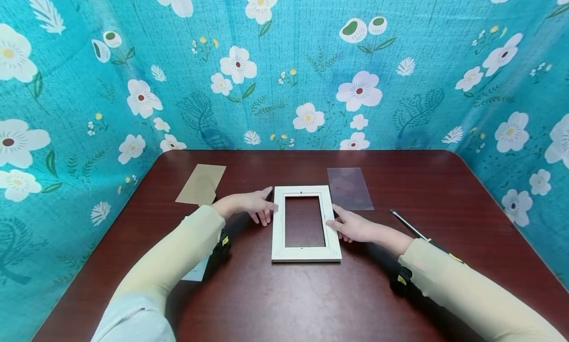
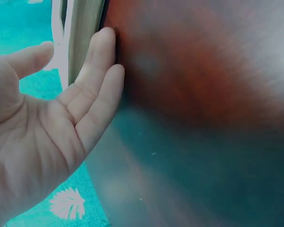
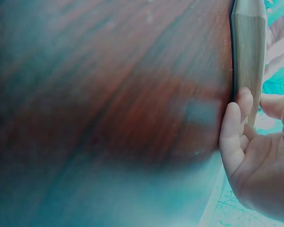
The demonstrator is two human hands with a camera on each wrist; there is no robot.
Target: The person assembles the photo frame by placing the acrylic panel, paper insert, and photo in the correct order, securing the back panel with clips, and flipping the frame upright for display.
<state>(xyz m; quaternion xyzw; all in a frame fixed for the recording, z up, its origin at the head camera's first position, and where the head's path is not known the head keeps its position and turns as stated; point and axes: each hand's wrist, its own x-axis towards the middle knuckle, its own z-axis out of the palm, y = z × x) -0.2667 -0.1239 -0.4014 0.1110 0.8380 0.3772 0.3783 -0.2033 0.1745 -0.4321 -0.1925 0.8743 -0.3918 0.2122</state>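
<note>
A white rectangular picture frame [image 1: 306, 254] lies on the dark reddish-brown table, and the tabletop shows through its opening. At its left side is my left hand [image 1: 258, 203], thumb at the rim and the other fingers loosely extended. The left wrist view shows those fingers [image 2: 102, 97] fairly straight against the frame's wood-coloured outer side [image 2: 85, 38]. My right hand [image 1: 355, 227] grips the right side, its thumb on the white rim. Its curled fingertips [image 3: 233, 113] meet the frame's outer side [image 3: 250, 52] in the right wrist view.
Behind my left hand lies a tan backing board [image 1: 202, 181] with a flap. A clear sheet [image 1: 351, 189] is right of the frame. A slim metal-shafted tool [image 1: 411, 225] lies partly behind my right sleeve, and a white sheet [image 1: 195, 273] partly under my left arm. Floral cloth [image 1: 284, 85] hangs behind the table.
</note>
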